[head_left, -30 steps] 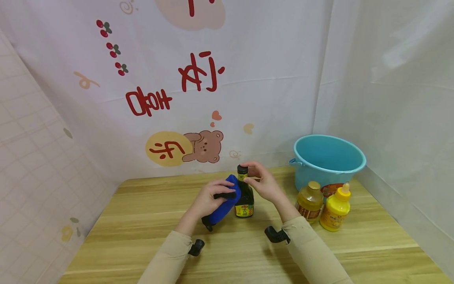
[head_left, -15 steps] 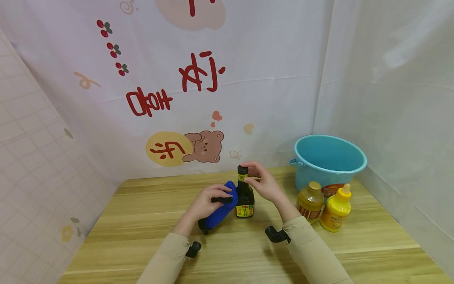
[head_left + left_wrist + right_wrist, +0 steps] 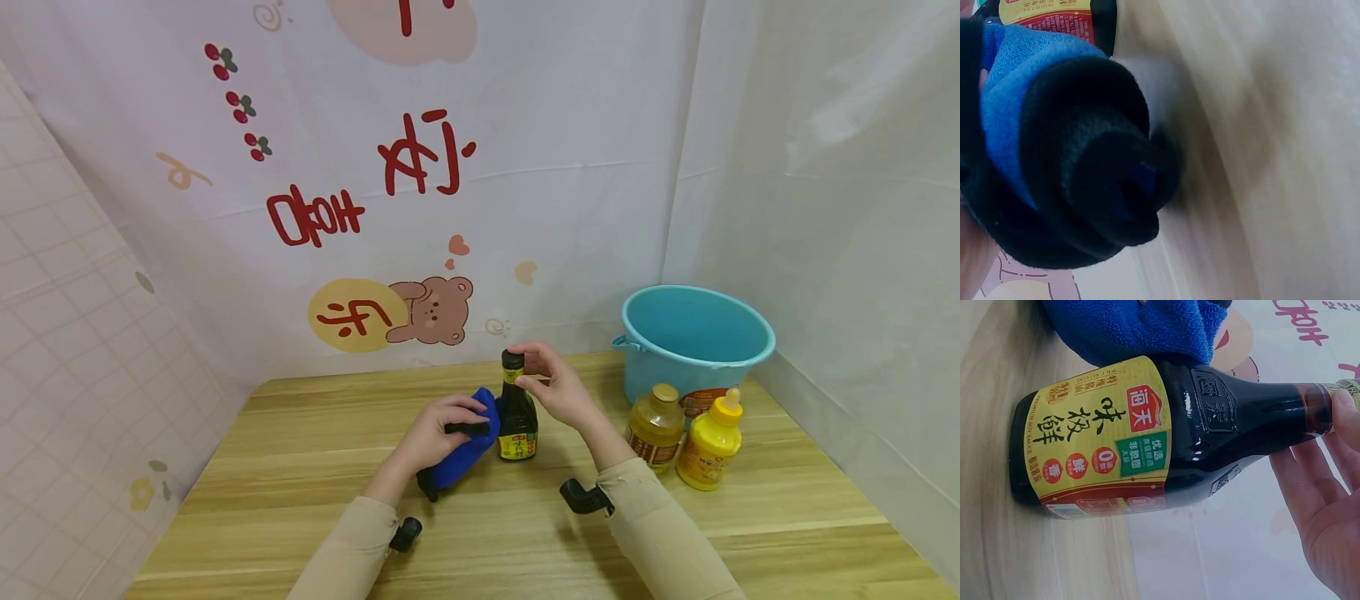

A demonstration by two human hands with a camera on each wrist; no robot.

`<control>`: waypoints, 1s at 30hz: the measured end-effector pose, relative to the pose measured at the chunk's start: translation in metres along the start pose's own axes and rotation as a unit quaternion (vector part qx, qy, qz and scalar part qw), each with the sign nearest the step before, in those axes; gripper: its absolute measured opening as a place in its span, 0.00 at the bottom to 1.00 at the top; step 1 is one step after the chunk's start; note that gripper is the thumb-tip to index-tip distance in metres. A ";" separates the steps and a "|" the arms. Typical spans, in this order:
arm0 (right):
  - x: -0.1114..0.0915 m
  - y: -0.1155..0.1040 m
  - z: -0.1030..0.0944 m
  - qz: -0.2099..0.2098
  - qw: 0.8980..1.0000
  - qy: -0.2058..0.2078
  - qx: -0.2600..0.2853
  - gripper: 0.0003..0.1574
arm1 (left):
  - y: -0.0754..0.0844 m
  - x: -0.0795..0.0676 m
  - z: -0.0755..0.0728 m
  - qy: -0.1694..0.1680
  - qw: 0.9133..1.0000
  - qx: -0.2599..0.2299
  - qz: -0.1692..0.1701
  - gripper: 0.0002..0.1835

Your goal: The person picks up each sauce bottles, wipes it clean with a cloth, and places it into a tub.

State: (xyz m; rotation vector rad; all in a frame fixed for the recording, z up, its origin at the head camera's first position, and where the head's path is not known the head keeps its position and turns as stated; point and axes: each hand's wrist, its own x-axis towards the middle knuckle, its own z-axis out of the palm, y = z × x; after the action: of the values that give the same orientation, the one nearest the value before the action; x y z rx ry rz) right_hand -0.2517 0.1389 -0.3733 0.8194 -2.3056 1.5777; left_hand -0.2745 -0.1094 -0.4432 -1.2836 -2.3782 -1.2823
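Note:
My right hand [image 3: 558, 387] holds the dark soy sauce bottle [image 3: 517, 412] at its neck, with fingers up by the black cap. Upright on the table, the bottle shows a yellow and red label [image 3: 1097, 437] in the right wrist view. A folded blue cloth [image 3: 459, 458] with black edging is in the grip of my left hand [image 3: 435, 433], just left of the bottle. Its blue pile [image 3: 1147, 328] lies against the bottle's side in the right wrist view. Rolled black edging [image 3: 1091, 137] fills much of the left wrist view and hides most of that hand.
A light blue bucket [image 3: 637, 375] stands at the back right. Before it are an amber bottle with a gold cap [image 3: 656, 429] and a yellow squeeze bottle [image 3: 708, 450]. The wooden table [image 3: 300, 467] meets a printed white curtain [image 3: 555, 208] behind.
My left hand and the blue cloth have moved down and slightly left along the bottle, toward the person. The right hand and the bottle stay almost still.

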 end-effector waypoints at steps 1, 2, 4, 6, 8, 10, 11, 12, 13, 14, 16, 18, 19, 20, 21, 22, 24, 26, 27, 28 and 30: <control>0.000 0.003 0.000 0.002 1.000 0.001 -0.001 0.25 | -0.007 -0.001 0.002 0.002 1.000 0.000 0.001 0.16; 0.001 0.008 0.001 0.004 1.000 0.001 -0.001 0.25 | -0.008 -0.001 0.002 0.003 1.000 -0.003 0.003 0.16; 0.002 0.019 0.002 0.005 1.000 0.002 -0.002 0.26 | -0.009 -0.002 0.003 0.007 1.000 -0.007 0.011 0.16; 0.003 0.030 0.003 0.005 1.000 0.003 0.000 0.27 | -0.010 -0.002 0.003 0.009 1.000 -0.009 0.014 0.17; 0.004 0.037 0.004 0.004 1.000 0.004 0.005 0.28 | -0.011 -0.003 0.004 0.010 1.000 -0.012 0.012 0.17; 0.005 0.039 0.004 0.002 1.000 0.003 0.009 0.28 | -0.010 -0.003 0.005 0.011 1.000 -0.009 0.010 0.17; 0.005 0.039 0.003 0.001 1.000 0.002 0.011 0.27 | -0.010 -0.003 0.005 0.012 1.000 -0.007 0.010 0.17; 0.005 0.039 0.003 0.000 1.000 0.002 0.014 0.27 | -0.010 -0.003 0.005 0.013 1.000 -0.005 0.010 0.17; 0.005 0.039 0.003 -0.001 1.000 0.002 0.015 0.27 | -0.010 -0.004 0.006 0.014 1.000 -0.005 0.012 0.16; 0.005 0.039 0.003 -0.002 1.000 0.002 0.015 0.26 | -0.010 -0.004 0.006 0.015 1.000 -0.003 0.013 0.16; 0.005 0.039 0.003 -0.006 1.000 0.003 0.014 0.26 | -0.010 -0.004 0.007 0.017 1.000 -0.002 0.015 0.16; 0.005 0.039 0.003 -0.010 1.000 0.004 0.011 0.26 | -0.010 -0.005 0.007 0.016 1.000 -0.003 0.015 0.15; 0.005 0.039 0.003 -0.013 1.000 0.004 0.009 0.26 | -0.010 -0.005 0.007 0.015 1.000 -0.003 0.013 0.15; 0.004 0.039 0.003 -0.013 1.000 0.005 0.007 0.26 | -0.010 -0.005 0.007 0.013 1.000 -0.001 0.008 0.16; 0.004 0.040 0.003 -0.013 1.000 0.005 0.005 0.26 | -0.010 -0.005 0.006 0.010 1.000 0.000 0.004 0.16; 0.004 0.040 0.003 -0.013 1.000 0.005 0.005 0.26 | -0.010 -0.005 0.006 0.008 1.000 0.002 0.000 0.16; 0.004 0.040 0.003 -0.010 1.000 0.005 0.006 0.26 | -0.010 -0.006 0.005 0.001 1.000 0.009 -0.008 0.17; 0.004 0.041 0.003 -0.007 1.000 0.005 0.008 0.26 | -0.011 -0.007 0.005 -0.007 1.000 0.016 -0.014 0.17; 0.004 0.040 0.003 -0.007 1.000 0.005 0.010 0.26 | -0.011 -0.008 0.005 -0.011 1.000 0.018 -0.014 0.17; 0.004 0.041 0.003 -0.007 1.000 0.004 0.013 0.26 | -0.011 -0.008 0.005 -0.014 1.000 0.022 -0.013 0.17; 0.004 0.041 0.003 -0.006 1.000 0.003 0.016 0.26 | -0.012 -0.009 0.006 -0.022 0.999 0.027 -0.012 0.18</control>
State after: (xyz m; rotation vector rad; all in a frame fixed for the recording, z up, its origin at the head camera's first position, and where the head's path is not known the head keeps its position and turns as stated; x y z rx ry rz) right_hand -0.2776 0.1459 -0.4043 0.8333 -2.2731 1.6140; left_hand -0.2763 -0.1139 -0.4583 -1.2849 -2.4483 -1.1994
